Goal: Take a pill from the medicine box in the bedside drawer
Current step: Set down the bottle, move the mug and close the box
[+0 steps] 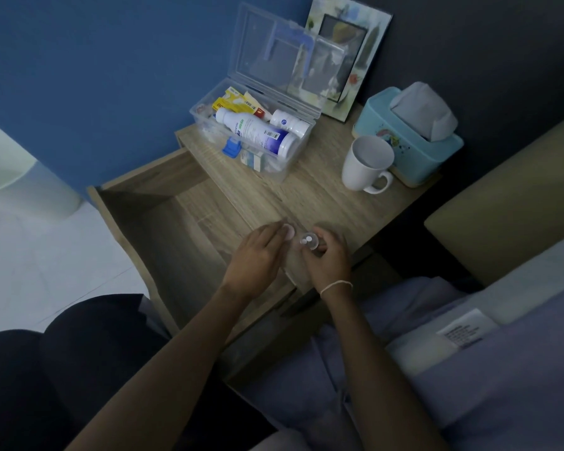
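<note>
Right hand (326,260) grips small clear plastic cup (310,245) holding two white pills (307,238), nearer than white ceramic mug (367,164); left hand (258,252) just beside, grip unclear.

One view on record: your head-worn wide-angle camera, looking forward and steeply down. It sits close above the counter (332,203), which fills mid-frame. Your left hand (258,252) and right hand (328,260) lie just below centre; the wall (95,76) closes the top of frame.
</note>
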`<move>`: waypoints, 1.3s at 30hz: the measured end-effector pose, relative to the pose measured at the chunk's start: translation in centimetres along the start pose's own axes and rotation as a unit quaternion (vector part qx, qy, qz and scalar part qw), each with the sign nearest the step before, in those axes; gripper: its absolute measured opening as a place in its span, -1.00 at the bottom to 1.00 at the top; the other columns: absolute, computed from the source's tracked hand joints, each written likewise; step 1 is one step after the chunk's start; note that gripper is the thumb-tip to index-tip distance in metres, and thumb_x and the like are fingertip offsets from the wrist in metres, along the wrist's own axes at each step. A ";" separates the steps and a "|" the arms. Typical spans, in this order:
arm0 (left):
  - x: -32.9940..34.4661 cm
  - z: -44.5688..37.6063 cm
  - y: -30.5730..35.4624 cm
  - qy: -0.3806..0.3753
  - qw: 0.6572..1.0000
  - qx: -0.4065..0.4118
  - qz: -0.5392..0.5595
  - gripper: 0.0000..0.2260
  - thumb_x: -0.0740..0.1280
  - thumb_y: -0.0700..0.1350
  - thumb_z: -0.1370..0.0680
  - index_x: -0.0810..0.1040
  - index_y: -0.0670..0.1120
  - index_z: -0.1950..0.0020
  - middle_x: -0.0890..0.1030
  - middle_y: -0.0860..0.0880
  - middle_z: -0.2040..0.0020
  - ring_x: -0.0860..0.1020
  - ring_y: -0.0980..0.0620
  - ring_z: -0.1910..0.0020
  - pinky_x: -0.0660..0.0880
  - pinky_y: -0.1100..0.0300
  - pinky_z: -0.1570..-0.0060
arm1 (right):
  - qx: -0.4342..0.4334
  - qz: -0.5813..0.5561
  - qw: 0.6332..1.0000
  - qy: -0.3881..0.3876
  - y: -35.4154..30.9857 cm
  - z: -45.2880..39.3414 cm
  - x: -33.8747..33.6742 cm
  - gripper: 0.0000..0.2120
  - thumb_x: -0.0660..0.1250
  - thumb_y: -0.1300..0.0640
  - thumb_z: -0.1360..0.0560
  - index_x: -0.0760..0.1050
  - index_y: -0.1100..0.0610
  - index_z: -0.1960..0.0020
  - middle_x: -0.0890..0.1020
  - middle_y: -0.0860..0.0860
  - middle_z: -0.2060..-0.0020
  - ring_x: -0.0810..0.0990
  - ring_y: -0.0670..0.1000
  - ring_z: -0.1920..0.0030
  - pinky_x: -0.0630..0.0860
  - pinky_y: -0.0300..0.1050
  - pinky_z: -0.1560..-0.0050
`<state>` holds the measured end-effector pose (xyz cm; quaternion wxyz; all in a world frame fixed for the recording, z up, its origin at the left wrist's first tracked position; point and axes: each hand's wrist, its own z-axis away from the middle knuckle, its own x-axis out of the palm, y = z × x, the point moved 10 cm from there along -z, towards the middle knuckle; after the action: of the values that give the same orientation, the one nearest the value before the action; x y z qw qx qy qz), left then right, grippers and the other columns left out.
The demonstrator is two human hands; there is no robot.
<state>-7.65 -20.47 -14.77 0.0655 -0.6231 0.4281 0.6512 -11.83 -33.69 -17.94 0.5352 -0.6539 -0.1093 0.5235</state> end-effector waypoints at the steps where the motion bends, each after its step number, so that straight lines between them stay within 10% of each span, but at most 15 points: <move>1: 0.0 0.1 0.1 0.000 1.000 0.004 0.003 -0.66 0.20 -0.15 -0.61 0.45 -0.21 -0.36 0.52 -0.21 -0.33 0.49 -0.16 -0.31 0.42 -0.02 -0.31 | 0.000 0.002 1.000 0.000 0.0 0.0 0.0 -0.64 0.45 0.16 -0.35 0.55 0.12 -0.13 0.58 0.17 -0.07 0.55 0.17 -0.07 0.49 0.15 -0.15; 13: 1.2 0.4 0.0 -0.035 0.999 0.024 -0.028 -0.59 0.18 -0.14 -0.61 0.31 -0.15 -0.47 0.39 -0.12 -0.46 0.39 -0.11 -0.40 0.33 -0.01 -0.39 | -0.033 0.053 0.998 0.005 -1.0 0.6 -0.3 -0.65 0.41 0.19 -0.40 0.54 0.19 -0.17 0.57 0.21 -0.10 0.53 0.21 -0.14 0.45 0.09 -0.22; 22: 3.4 1.5 -1.2 -0.083 0.994 0.012 -0.064 -0.53 -0.05 -0.02 -0.67 -0.07 -0.08 -0.56 -0.05 -0.06 -0.59 -0.11 0.02 -0.57 -0.21 0.14 -0.54 | -0.091 0.113 0.989 0.018 -1.4 2.5 0.2 -0.63 0.24 0.24 -0.55 0.38 0.31 -0.33 0.47 0.25 -0.32 0.43 0.21 -0.34 0.30 -0.01 -0.36; 39: 2.5 0.1 -3.0 -0.077 0.996 -0.037 -0.017 -0.49 0.02 -0.08 -0.65 -0.07 -0.13 -0.56 -0.04 -0.10 -0.59 -0.08 -0.01 -0.58 -0.09 0.08 -0.56 | -0.051 0.027 0.994 0.088 -1.3 1.9 -1.6 -0.52 0.33 0.09 -0.51 0.35 0.21 -0.39 0.52 0.19 -0.29 0.48 0.13 -0.30 0.35 -0.13 -0.28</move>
<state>-6.42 -19.59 -18.41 0.0864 -0.5802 0.3865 0.7117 -13.51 -33.13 -15.71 0.4943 -0.7268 -0.0702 0.4718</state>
